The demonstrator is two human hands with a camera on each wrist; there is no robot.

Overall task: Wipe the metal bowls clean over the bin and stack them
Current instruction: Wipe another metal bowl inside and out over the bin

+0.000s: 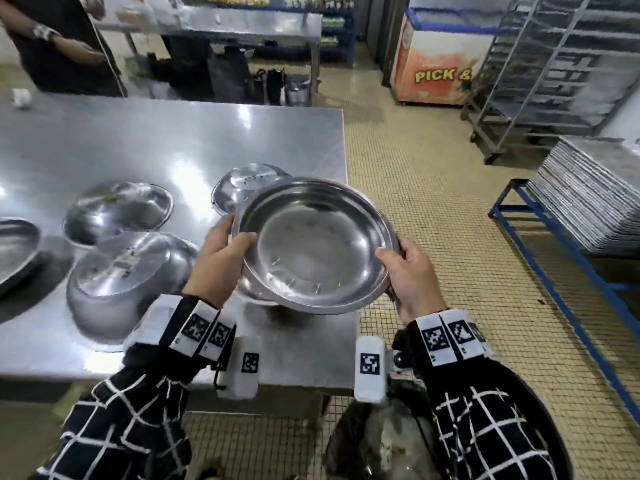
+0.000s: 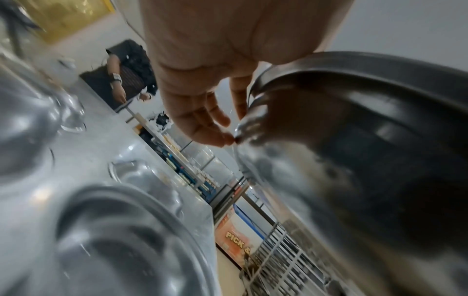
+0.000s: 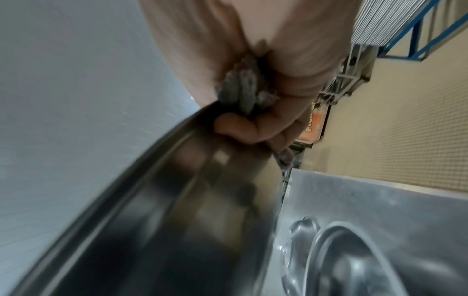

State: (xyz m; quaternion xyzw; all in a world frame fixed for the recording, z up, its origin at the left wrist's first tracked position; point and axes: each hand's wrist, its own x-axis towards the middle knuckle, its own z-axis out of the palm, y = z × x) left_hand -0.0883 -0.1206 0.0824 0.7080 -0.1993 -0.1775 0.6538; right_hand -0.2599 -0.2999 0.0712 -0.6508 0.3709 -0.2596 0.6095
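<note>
From the head camera, the left hand point(image 1: 221, 261) and right hand point(image 1: 408, 275) are gripping a metal bowl point(image 1: 315, 244) at nine and three o'clock, above the table point(image 1: 173, 143) corner. The left wrist camera is showing fingers point(image 2: 202, 124) touching the rim. In the right wrist view, the fist is also clutching a grey cloth point(image 3: 243, 92).

Orange freezer point(image 1: 436, 64) w/ "PICK &" at back, tray rack point(image 1: 540, 64) beside it, stacked trays point(image 1: 588, 202) on blue frame point(image 1: 554, 230), another person point(image 1: 59, 46) behind counter point(image 1: 173, 140).

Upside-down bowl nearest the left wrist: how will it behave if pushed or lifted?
The upside-down bowl likely slides rather than rolls: rim flat on the polished table. Probably stiff and light, being thin sheet metal. Its smooth dome offers little purchase; fingers likely need the rim.
</note>
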